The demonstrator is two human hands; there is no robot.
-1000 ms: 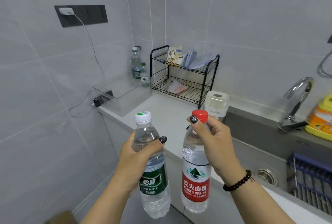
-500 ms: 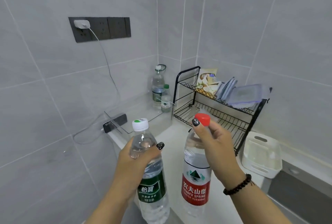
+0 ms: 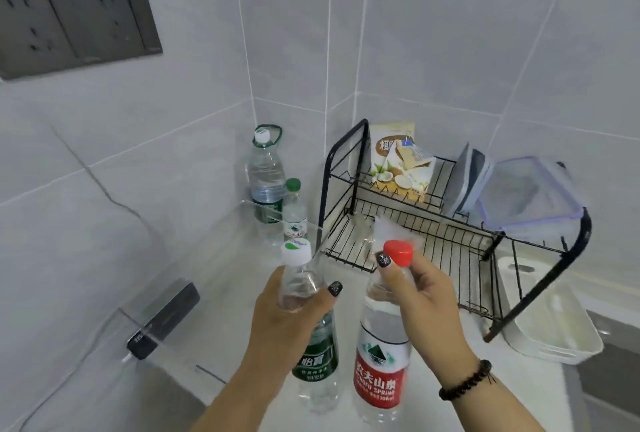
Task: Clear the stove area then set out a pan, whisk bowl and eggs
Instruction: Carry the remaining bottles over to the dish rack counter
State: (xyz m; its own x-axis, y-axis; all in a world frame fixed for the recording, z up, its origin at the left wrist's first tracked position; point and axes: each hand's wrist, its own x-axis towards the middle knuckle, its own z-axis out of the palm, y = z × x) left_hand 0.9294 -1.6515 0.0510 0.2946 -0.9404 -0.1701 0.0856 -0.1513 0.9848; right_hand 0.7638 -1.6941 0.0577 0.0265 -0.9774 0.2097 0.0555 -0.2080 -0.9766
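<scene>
- The left hand (image 3: 284, 314) grips the green bottle (image 3: 313, 348) round its shoulder, fingers curled behind it and thumb across the front; its white cap (image 3: 295, 251) stands clear above the hand.
- The right hand (image 3: 426, 296) pinches the red bottle (image 3: 381, 362) at the neck, just under the red cap (image 3: 399, 253), with fingers and thumb closed round it.
- Both bottles are upright, side by side and just apart, held over the pale counter (image 3: 242, 293) (whether their bases touch it cannot be told).
- A dark bead bracelet (image 3: 465, 385) sits on the right wrist.
- In the corner behind stand two more bottles: a tall one (image 3: 266, 175) with a white cap and, touching or just beside it, a small one (image 3: 295, 210) with a green cap.
- To their right is a black wire rack (image 3: 415, 244); its upper shelf holds a clipped packet (image 3: 398, 165) and a clear lidded box (image 3: 526, 196) lying tilted.
- A white tub (image 3: 554, 324) sits just beside the rack's right foot.
- A dark socket panel (image 3: 76, 23) is on the left wall.
- A clear plastic guard (image 3: 145, 324) stands at the counter's left edge, with a dark device (image 3: 162, 317) behind it.
</scene>
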